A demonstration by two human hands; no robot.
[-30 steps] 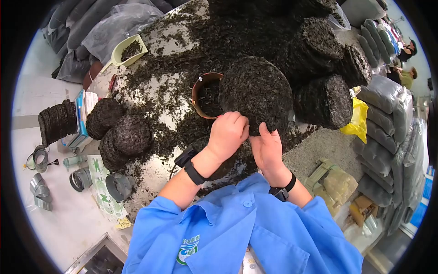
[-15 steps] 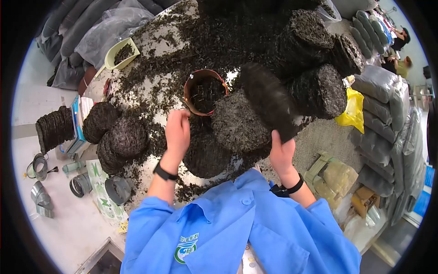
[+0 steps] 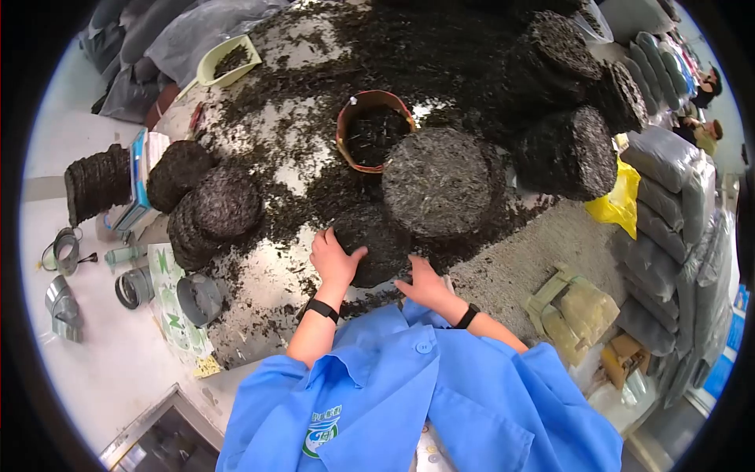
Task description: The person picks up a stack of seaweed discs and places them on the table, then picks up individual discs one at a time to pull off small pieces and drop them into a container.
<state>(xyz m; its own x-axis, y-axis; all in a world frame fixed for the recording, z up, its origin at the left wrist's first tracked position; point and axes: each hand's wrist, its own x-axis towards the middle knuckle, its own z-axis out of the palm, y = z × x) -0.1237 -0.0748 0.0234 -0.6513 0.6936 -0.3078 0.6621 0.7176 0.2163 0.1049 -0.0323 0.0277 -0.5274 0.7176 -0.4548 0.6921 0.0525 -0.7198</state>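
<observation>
Between my hands lies a dark, round, flat cake of dried seaweed-like shreds (image 3: 379, 245). My left hand (image 3: 336, 258) is at its left edge, fingers spread and thumb reaching over the rim. On its lower right side my right hand (image 3: 429, 284) is open, fingertips right at the edge. A stack of lighter, greyish round cakes (image 3: 437, 182) sits just beyond, to the upper right. Behind that, a reddish-brown round tub (image 3: 341, 140) contains dark loose shreds. Both wrists wear black bands.
Loose dark shreds cover much of the table (image 3: 289, 118). More round cakes (image 3: 226, 203) lie at left, and thick stacks (image 3: 578, 153) stand at right beside a yellow bag (image 3: 618, 200). A pale dustpan (image 3: 228, 61) is at the far left. Filled plastic bags (image 3: 668, 197) are piled at right.
The tilted dark cake has left my right hand, which moved left and down. My left hand lowered from beside the tub to the near cake. The view shifted slightly.
</observation>
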